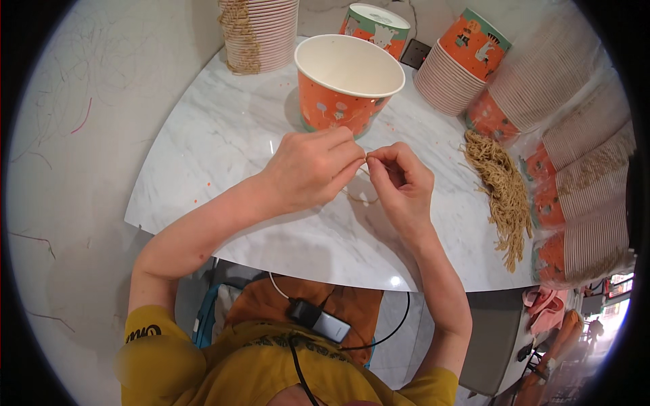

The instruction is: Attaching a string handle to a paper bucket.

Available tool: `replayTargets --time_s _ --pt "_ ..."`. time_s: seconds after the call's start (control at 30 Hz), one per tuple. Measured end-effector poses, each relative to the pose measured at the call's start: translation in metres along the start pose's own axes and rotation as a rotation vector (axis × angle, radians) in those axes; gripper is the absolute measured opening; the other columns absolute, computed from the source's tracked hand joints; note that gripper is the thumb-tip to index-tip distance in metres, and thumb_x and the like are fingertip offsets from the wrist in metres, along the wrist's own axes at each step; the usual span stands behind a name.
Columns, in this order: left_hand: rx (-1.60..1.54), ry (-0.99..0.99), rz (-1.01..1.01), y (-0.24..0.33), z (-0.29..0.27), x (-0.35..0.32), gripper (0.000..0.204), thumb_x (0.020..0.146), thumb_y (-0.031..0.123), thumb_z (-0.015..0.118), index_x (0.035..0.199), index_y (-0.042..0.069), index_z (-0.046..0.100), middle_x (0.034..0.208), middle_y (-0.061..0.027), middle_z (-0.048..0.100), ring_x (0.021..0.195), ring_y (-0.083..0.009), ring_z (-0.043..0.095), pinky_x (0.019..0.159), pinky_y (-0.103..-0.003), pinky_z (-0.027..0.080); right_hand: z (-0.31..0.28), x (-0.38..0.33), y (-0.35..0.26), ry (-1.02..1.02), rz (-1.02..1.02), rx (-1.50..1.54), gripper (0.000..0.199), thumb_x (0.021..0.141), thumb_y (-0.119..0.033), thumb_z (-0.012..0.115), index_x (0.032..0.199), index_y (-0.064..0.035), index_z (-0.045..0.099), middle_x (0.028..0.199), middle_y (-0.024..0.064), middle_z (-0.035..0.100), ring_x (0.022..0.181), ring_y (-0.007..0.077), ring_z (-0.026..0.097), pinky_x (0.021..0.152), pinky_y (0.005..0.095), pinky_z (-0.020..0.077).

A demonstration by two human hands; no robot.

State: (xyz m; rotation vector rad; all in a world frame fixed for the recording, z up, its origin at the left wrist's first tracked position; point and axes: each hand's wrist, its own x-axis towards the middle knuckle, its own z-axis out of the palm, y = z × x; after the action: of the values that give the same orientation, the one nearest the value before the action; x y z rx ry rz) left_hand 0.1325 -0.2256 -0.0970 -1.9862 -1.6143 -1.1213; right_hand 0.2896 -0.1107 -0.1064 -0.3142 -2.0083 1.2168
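Close together above the table, my left hand (313,169) and my right hand (406,186) each pinch a thin tan cord (362,200). Part of the cord droops in a loop below the fingertips; the rest is hidden by the fingers. Just beyond my hands stands an upright paper bucket (342,105), orange with a green base, printed animals and a white inside. My left knuckles overlap its lower front in the picture; whether they touch it I cannot tell. To the right of my right hand lies a loose bundle of tan cords (500,193).
The white marbled table (196,155) has a curved edge. At the back stand a bucket stack (261,40) draped with cords, an upside-down bucket (376,28) and a tilted stack (460,64). Bagged bucket stacks (575,183) line the right side. A power bank (330,326) with cables rests near my lap.
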Motion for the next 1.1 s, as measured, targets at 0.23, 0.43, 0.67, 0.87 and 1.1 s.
replayTargets --time_s 0.23,0.43,0.67,0.87,1.1 --pt "-0.826 -0.163 -0.683 0.001 -0.011 0.008 0.013 0.086 0.011 0.06 0.08 0.001 0.065 0.069 -0.0029 0.059 0.058 -0.0109 0.054 0.056 -0.028 0.047 0.002 0.001 -0.004 -0.029 -0.234 -0.238 0.013 0.081 0.006 0.068 0.092 -0.0008 0.065 0.079 0.0077 0.061 0.066 0.0152 0.063 0.056 0.0266 0.048" --pt "-1.339 -0.43 -1.09 -0.007 -0.018 0.013 0.017 0.089 0.014 0.057 0.078 0.002 0.063 0.071 -0.0019 0.06 0.055 -0.0084 0.051 0.053 -0.023 0.042 0.001 0.002 -0.008 -0.041 -0.428 -0.326 0.019 0.075 0.008 0.068 0.09 -0.0032 0.066 0.074 0.0064 0.059 0.062 0.0181 0.06 0.053 0.028 0.0457" --pt "-1.119 -0.188 -0.953 0.002 -0.011 0.012 0.009 0.093 0.009 0.056 0.093 0.003 0.063 0.079 -0.0018 0.061 0.058 -0.008 0.054 0.057 -0.021 0.044 0.001 0.0 -0.006 0.003 -0.19 -0.152 0.013 0.083 0.008 0.064 0.091 -0.0009 0.061 0.079 0.0036 0.058 0.064 0.0089 0.055 0.054 0.0225 0.0429" --pt "-0.409 0.107 -0.298 0.004 0.001 0.004 0.019 0.086 0.001 0.063 0.104 0.004 0.063 0.091 -0.0046 0.064 0.069 -0.0164 0.063 0.058 -0.03 0.05 0.001 0.0 -0.005 0.041 0.004 0.053 0.005 0.09 0.004 0.061 0.092 0.0006 0.058 0.082 -0.0014 0.057 0.068 0.0019 0.05 0.057 0.0179 0.0392" --pt "-0.088 0.09 -0.006 0.0 0.001 0.0 0.023 0.076 -0.004 0.071 0.098 0.002 0.068 0.09 -0.0068 0.065 0.074 -0.0224 0.067 0.06 -0.031 0.054 0.004 -0.002 -0.006 0.025 -0.056 -0.015 0.007 0.089 0.005 0.063 0.091 0.0 0.058 0.08 -0.0024 0.056 0.064 0.001 0.048 0.054 0.0187 0.0373"
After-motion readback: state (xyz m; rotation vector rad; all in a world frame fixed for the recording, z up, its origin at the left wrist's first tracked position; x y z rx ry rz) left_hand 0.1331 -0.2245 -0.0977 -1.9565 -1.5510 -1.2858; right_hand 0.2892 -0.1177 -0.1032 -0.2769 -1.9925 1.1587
